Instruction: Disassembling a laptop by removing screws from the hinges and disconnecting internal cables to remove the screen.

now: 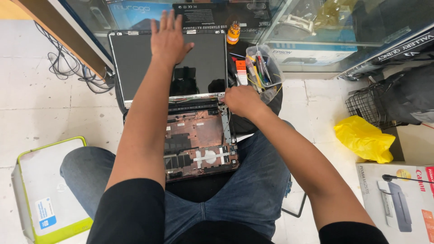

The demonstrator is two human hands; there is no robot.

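The left arm stretches straight forward from the shoulder, elbow almost locked, and the left hand (168,38) lies flat, palm down, on the upper part of the laptop screen (135,63); its fingers (170,20) are spread apart and reach up past the top edge of the lid, clamped on nothing. The screen is dark and tilted back, leaning toward a glass display case (316,36).

The right arm comes in from the lower right, bent at the elbow, forearm angled up and to the left. The right hand (242,100) is curled at the right hinge corner, where the screen meets the laptop base (199,140); the fingers are drawn together, knuckles up, but what they pinch (if anything) is hidden under the hand, so I cannot tell.

The base rests on the person's lap over blue jeans (253,190), its keyboard cover off, showing reddish-brown inner framing and dark parts. Just beyond the right hand stands a clear plastic tub (266,68) stuffed with tools and pens. A white printer with a lime-green rim (49,190) sits on the tiled floor to the left, a yellow plastic bag (364,138) and a printer box (398,199) to the right.
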